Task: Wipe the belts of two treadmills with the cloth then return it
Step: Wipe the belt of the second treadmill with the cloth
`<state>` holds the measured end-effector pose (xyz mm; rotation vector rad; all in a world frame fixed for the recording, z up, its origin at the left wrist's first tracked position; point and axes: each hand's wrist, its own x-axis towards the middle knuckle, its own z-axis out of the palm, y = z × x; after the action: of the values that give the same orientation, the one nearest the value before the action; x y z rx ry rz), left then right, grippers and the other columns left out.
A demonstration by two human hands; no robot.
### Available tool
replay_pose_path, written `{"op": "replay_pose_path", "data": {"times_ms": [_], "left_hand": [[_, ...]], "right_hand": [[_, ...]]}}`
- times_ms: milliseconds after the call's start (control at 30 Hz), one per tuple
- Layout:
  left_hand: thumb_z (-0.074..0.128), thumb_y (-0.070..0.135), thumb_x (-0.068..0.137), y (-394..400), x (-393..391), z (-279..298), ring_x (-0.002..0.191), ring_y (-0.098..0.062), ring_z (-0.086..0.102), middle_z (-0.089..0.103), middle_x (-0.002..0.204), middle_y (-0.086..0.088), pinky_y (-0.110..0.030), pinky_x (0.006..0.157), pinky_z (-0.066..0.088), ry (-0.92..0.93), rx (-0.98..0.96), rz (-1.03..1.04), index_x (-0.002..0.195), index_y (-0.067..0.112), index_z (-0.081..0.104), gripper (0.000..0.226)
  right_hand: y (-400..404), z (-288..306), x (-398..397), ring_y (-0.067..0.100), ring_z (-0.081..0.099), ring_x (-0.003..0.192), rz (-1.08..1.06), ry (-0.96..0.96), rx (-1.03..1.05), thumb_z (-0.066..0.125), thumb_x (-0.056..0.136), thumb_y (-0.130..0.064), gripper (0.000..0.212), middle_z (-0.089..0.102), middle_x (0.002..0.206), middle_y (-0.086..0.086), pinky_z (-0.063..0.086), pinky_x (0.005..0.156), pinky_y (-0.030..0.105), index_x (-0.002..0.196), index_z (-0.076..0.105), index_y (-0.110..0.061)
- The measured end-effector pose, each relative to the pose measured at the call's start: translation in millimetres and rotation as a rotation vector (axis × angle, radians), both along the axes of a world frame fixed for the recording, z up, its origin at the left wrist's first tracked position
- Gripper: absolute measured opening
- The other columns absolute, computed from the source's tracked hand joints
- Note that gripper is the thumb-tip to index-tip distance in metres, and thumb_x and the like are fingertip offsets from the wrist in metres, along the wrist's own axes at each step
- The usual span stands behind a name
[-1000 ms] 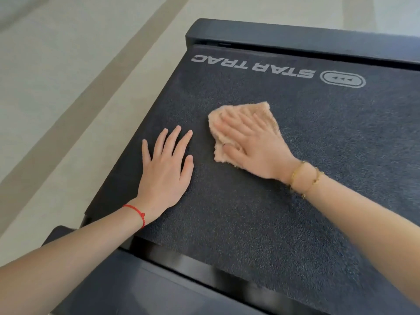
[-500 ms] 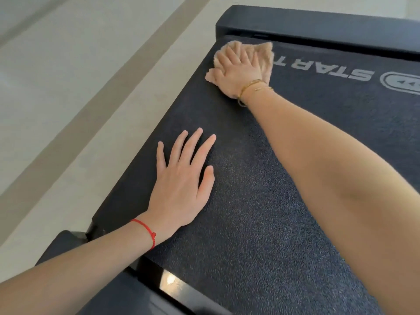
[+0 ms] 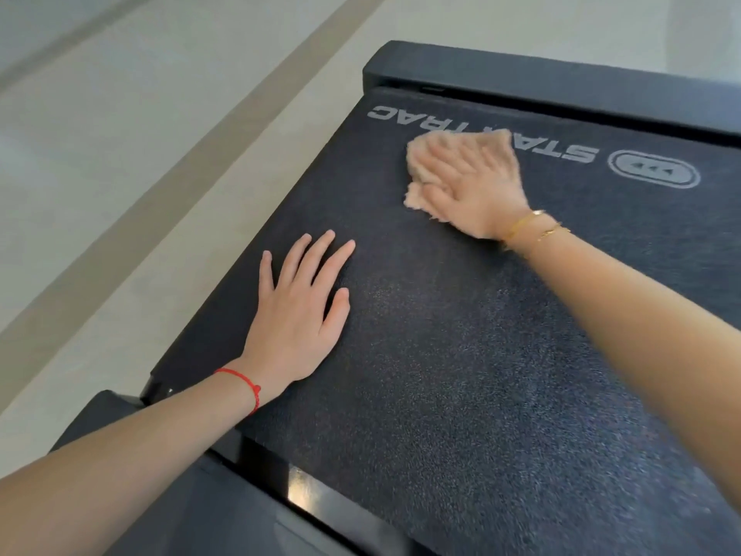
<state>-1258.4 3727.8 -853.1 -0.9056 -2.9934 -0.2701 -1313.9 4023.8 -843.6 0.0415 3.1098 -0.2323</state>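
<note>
Left hand (image 3: 294,315): lay flat, fingers straight, bracing on near-left of belt (image 3: 461,375).
Right hand (image 3: 473,186): blurred; fingers spread, pressing cloth (image 3: 417,194) flat, no pinch seen.
Cloth: had swept back right from far-left corner, over the lettering (image 3: 401,116).
Meaning: far end likely mid-wipe; return pending.

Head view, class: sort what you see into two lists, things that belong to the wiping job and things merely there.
Job:
cloth
belt
right hand, pressing the cloth flat
left hand, flat on the belt

Merely there:
floor
red bracelet
gold bracelets
</note>
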Motion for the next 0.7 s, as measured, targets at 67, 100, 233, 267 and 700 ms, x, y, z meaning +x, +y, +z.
{"op": "replay_pose_path", "data": {"times_ms": [67, 100, 233, 267, 700], "left_hand": [[0.023, 0.039, 0.101, 0, 0, 0, 0.152, -0.016, 0.003, 0.011, 0.164, 0.008, -0.059, 0.12, 0.006, -0.002, -0.001, 0.001, 0.156, 0.035, 0.012, 0.056], [0.023, 0.04, 0.101, 1, 0, 0, 0.152, -0.016, 0.003, 0.011, 0.164, 0.007, -0.059, 0.121, 0.006, -0.001, -0.003, 0.001, 0.156, 0.035, 0.012, 0.056], [0.025, 0.038, 0.101, 1, 1, 1, 0.152, -0.017, 0.005, 0.014, 0.164, 0.006, -0.059, 0.12, 0.006, 0.001, 0.012, 0.003, 0.156, 0.033, 0.016, 0.056], [0.025, 0.038, 0.101, 1, 2, 2, 0.152, -0.018, 0.006, 0.015, 0.164, 0.006, -0.059, 0.12, 0.006, 0.003, 0.015, 0.003, 0.156, 0.033, 0.016, 0.055], [0.03, 0.038, 0.103, 1, 4, 3, 0.152, -0.02, 0.009, 0.019, 0.163, 0.001, -0.057, 0.121, 0.007, 0.0, 0.042, 0.019, 0.155, 0.029, 0.023, 0.053]], "right_hand": [[42, 1, 13, 0.021, -0.003, 0.153, -0.159, -0.013, 0.008, 0.017, 0.103, -0.051, 0.059, -0.001, 0.167, -0.006, -0.008, 0.122, 0.045, 0.158, 0.006, -0.034], [57, 1, 20, 0.021, -0.004, 0.153, -0.221, -0.007, -0.004, 0.018, 0.103, -0.05, 0.059, -0.001, 0.167, -0.006, -0.007, 0.122, 0.046, 0.158, 0.007, -0.033], [62, 1, 48, 0.02, -0.006, 0.153, -0.309, 0.009, -0.062, 0.023, 0.103, -0.049, 0.059, 0.0, 0.166, -0.008, -0.009, 0.12, 0.043, 0.158, 0.01, -0.035], [54, 2, 58, 0.02, -0.007, 0.153, -0.29, 0.014, -0.065, 0.023, 0.103, -0.049, 0.058, 0.0, 0.166, -0.009, -0.011, 0.12, 0.042, 0.158, 0.011, -0.035], [-65, 4, 201, 0.008, -0.014, 0.151, 0.166, -0.013, -0.067, 0.017, 0.102, -0.055, 0.057, -0.005, 0.163, -0.02, -0.023, 0.117, 0.027, 0.156, 0.003, -0.043]]}}
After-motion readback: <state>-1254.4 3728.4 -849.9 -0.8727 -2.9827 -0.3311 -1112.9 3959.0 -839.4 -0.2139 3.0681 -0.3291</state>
